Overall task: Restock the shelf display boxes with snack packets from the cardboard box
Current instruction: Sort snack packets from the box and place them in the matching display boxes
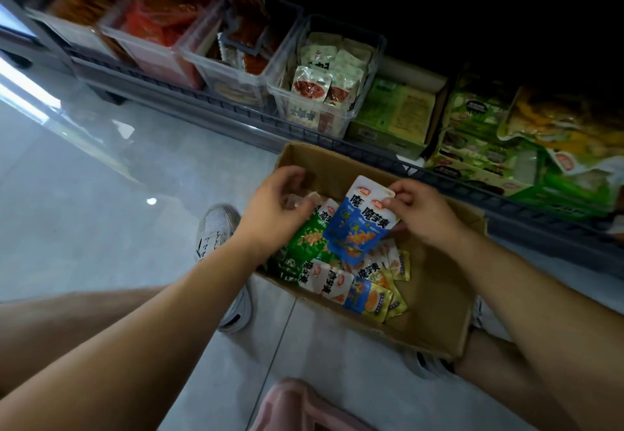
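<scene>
while the right hand [418, 214] pinches blue packets [358, 231], the left hand [273, 207] clutches green packets [304, 245].

Blurred red packets [162, 15]; right shoe [426, 364] half under cardboard box [439, 288].

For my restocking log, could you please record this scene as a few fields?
right hand: pinches blue packets by their top edge, above the cardboard box
left hand: fingers curled over green packets in the box; grip unclear
also in box: yellow packets
shelf: green display box beyond the cardboard box
</scene>
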Action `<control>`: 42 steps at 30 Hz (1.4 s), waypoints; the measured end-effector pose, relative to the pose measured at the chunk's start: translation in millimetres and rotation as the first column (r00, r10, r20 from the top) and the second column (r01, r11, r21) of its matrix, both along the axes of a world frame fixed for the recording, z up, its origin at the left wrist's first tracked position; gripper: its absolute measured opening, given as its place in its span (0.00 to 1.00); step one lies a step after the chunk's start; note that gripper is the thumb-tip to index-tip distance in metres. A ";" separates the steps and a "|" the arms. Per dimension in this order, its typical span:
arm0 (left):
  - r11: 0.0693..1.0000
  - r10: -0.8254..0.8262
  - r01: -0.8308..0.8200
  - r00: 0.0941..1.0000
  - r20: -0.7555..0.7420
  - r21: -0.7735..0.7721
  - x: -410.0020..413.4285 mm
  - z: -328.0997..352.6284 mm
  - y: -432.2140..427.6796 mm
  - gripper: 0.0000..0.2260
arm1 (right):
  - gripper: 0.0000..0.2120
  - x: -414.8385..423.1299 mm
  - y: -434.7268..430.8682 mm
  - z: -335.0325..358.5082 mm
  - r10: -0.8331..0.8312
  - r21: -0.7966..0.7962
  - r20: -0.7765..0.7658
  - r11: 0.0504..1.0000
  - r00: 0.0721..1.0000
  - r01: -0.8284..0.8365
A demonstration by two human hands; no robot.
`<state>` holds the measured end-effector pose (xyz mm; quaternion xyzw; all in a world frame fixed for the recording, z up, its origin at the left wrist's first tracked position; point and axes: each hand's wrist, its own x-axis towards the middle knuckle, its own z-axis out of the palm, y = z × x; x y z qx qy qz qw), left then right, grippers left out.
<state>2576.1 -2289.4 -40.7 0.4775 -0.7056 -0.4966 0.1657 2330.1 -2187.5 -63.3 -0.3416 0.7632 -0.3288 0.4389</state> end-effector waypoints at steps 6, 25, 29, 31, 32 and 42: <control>0.813 -0.051 0.166 0.975 -0.216 0.558 -7.7 11.7 12.8 0.25 | 0.04 20.5 -14.7 65.7 0.140 -0.073 0.214 0.989 0.967 -0.127; 0.823 0.396 -0.248 0.895 -0.203 0.511 46.4 -7.1 -16.5 0.14 | 0.18 34.7 53.3 -132.5 0.317 0.518 0.024 0.807 0.948 -0.283; 0.823 0.395 -0.249 0.897 -0.199 0.511 45.5 -9.7 -16.7 0.14 | 0.14 42.6 53.9 -138.1 0.400 0.515 -0.029 0.791 0.916 -0.330; 0.828 0.384 -0.247 0.904 -0.188 0.504 44.5 -10.0 -16.7 0.12 | 0.10 45.2 53.8 -138.0 0.413 0.491 -0.001 0.793 0.911 -0.359; 0.829 0.381 -0.246 0.906 -0.186 0.502 44.3 -9.6 -16.7 0.12 | 0.10 45.1 54.4 -138.0 0.411 0.478 0.013 0.798 0.912 -0.367; 0.830 0.374 -0.234 0.907 -0.194 0.506 36.7 -2.0 -12.1 0.13 | 0.07 6.9 39.4 -66.9 0.033 0.256 -0.103 0.967 0.994 -0.005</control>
